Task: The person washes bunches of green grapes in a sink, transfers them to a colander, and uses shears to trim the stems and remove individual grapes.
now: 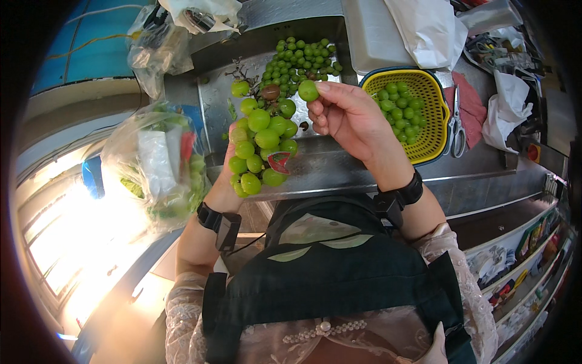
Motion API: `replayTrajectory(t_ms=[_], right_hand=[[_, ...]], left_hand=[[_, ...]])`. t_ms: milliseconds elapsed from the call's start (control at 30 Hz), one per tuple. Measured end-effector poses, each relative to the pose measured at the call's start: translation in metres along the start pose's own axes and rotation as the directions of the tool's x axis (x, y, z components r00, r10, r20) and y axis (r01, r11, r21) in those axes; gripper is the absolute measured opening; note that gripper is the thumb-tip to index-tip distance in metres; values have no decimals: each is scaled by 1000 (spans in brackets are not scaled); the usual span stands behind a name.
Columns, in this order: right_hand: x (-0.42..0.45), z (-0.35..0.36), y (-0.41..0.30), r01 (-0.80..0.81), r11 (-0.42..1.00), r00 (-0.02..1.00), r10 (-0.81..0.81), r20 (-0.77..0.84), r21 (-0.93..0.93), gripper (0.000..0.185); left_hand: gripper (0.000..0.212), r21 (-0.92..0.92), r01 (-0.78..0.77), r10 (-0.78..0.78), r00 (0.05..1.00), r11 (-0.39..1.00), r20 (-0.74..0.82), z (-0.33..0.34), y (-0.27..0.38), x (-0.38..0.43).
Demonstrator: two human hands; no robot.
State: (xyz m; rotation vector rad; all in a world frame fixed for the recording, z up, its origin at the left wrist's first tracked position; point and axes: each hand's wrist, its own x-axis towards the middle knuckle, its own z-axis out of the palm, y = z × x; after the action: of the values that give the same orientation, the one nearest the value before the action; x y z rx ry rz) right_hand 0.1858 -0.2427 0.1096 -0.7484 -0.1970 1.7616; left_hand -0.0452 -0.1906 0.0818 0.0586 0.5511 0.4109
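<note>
My left hand (226,170) supports a bunch of large green grapes (267,139) over the near edge of a steel sink (218,109). A red sticker (278,162) clings to the bunch, and a brown, spoiled-looking grape (270,92) sits near its top. Between the thumb and fingertips of my right hand (348,116) is a single green grape (308,90), just right of the bunch. Behind, in the sink, lies a heap of smaller green grapes (298,61). Loose green grapes (400,109) fill part of a yellow plastic basket (435,129) beyond my right wrist.
Scissors (457,129) lie on a red cloth (470,109) right of the basket. A translucent plastic container (370,36) stands behind it, beside a white bag (427,34). At left is a clear plastic bag (157,159) with leafy greens. Bare stems (241,70) stick up beyond the bunch.
</note>
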Motion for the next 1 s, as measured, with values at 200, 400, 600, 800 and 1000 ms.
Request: replayTrajectory(t_ms=[200,400,600,800,1000], right_hand=[[-8,0,-5,-22,998,999,19,41,61,18],[-30,-42,-16,89,748,919,-316,-235,-658,17],[-65,-105,-27,-111,152,774,-607,-181,-982,24],[-57,-89,-17,-137,72,831,-535,-154,-988,25],[-29,-62,-8,-47,50,878,-473,-65,-998,24]], left_hand=[[61,-7,-16,17,999,1000,42,-3,-1,4],[58,-34,-59,61,996,998,60,-3,2,-6],[59,-42,-245,248,963,969,105,-5,14,-45],[69,622,-461,658,743,634,-120,14,62,-173],[40,372,-632,696,716,680,-55,11,146,-305]])
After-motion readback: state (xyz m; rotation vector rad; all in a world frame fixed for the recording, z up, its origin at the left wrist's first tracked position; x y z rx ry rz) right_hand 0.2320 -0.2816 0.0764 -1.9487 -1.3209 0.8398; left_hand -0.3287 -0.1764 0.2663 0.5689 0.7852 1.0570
